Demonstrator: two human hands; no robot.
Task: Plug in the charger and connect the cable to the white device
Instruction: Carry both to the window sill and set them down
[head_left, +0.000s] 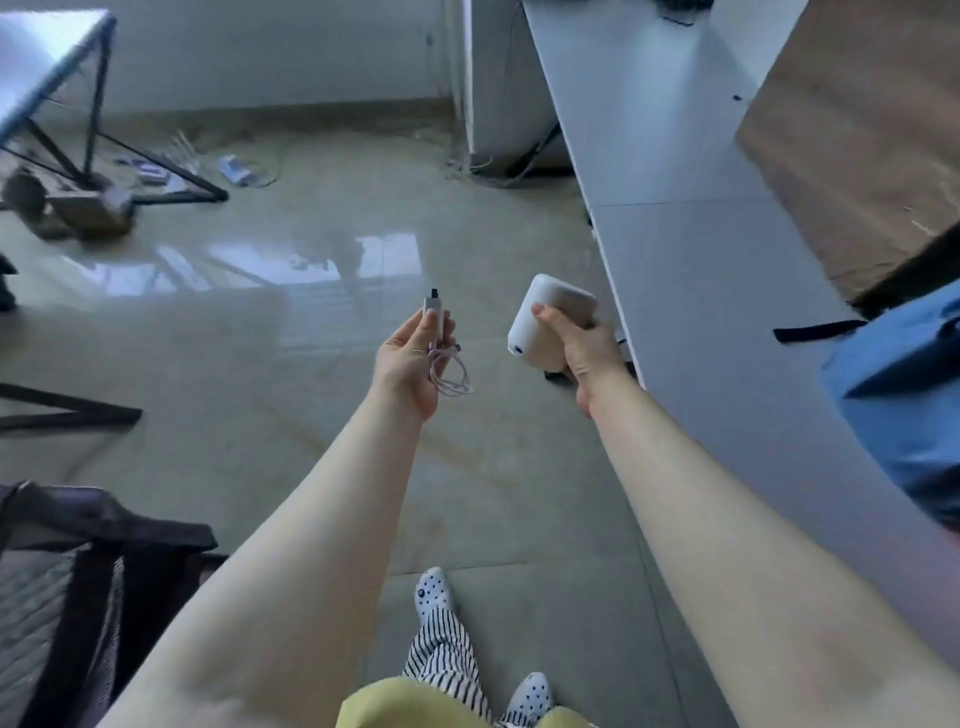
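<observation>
Left hand (410, 358) grips the charger (434, 312) with its coiled cable (451, 375); right hand (582, 348) clasps the white device (545, 319), apart, over the floor (260, 338).

White device (550, 322), pinkish cable (451, 376)

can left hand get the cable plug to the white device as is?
Probably yes. The left hand holds the charger and coiled cable in open air beside the device in the right hand; nothing lies between them. Its port isn't clearly visible.
</observation>
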